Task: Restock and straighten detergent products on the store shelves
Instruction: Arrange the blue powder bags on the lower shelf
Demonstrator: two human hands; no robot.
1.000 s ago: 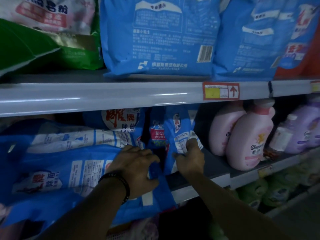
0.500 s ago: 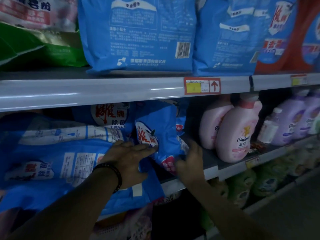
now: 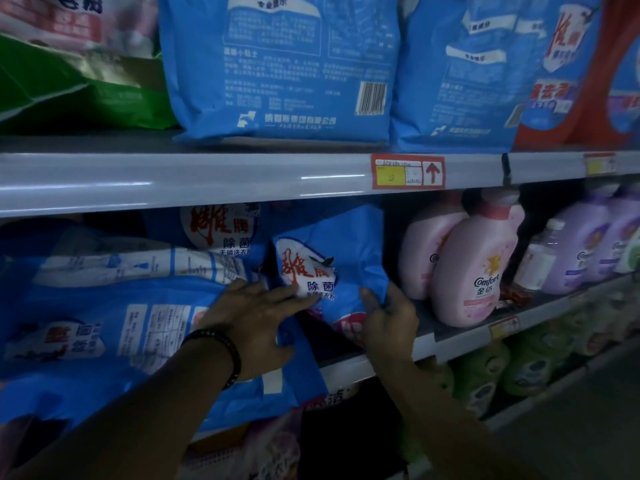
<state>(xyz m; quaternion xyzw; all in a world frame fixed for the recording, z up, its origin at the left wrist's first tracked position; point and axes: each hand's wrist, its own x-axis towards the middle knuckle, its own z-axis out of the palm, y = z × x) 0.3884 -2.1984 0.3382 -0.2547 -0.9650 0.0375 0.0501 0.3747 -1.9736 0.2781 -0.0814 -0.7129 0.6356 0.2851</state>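
Small blue detergent bag (image 3: 332, 268) now front-facing, upright.

Left hand (image 3: 252, 323): lies flat with spread fingers on a big blue bag (image 3: 104, 327) that is lying down.
Right hand (image 3: 389, 318): holds the right edge of a small blue soap bag (image 3: 332, 268) that is tilted.
Middle shelf (image 3: 450, 337): pink bottles (image 3: 467, 268) stand to the right of the bag.
Top shelf (image 3: 173, 181): more blue bags (image 3: 277, 64), with a red price tag (image 3: 408, 171) on its edge.
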